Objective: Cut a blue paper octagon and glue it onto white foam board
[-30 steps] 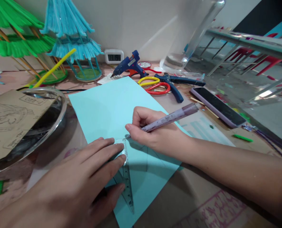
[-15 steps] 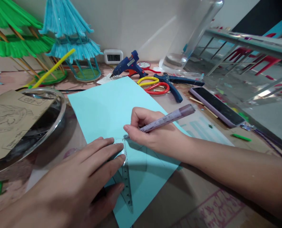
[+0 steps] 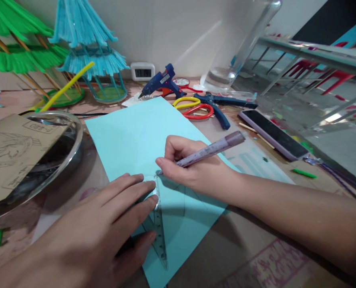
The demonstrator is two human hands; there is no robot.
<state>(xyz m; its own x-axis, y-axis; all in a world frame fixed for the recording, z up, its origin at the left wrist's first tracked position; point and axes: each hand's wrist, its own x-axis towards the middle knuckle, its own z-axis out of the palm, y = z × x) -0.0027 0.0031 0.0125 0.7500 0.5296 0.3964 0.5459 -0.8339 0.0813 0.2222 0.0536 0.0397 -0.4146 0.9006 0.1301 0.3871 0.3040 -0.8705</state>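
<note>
A light-blue sheet of paper (image 3: 129, 136) lies at an angle in front of me, with faint pencil-thin lines on its lower half. On it rests a clear triangular set square (image 3: 160, 236), its long edge pointing toward me. My left hand (image 3: 111, 216) presses the set square down, fingers stretched out and slightly spread; they cover part of it. My right hand (image 3: 192, 168) grips a worn purple pen (image 3: 212, 150) between thumb and fingers. The tip meets the paper by the set square's upper corner, just right of my left fingertips.
A metal bowl (image 3: 80, 138) holding a brown sandpaper sheet (image 3: 21, 148) stands left. Behind the paper are a blue glue gun (image 3: 161, 82), scissors (image 3: 198, 112), pliers (image 3: 220, 114) and a small clock (image 3: 143, 72). A phone (image 3: 274, 134) lies right; green (image 3: 21, 56) and blue (image 3: 84, 28) tiered models stand back left.
Almost nothing differs. Both hands, the pen and the set square hold their places, apart from a very slight shift of the whole view.
</note>
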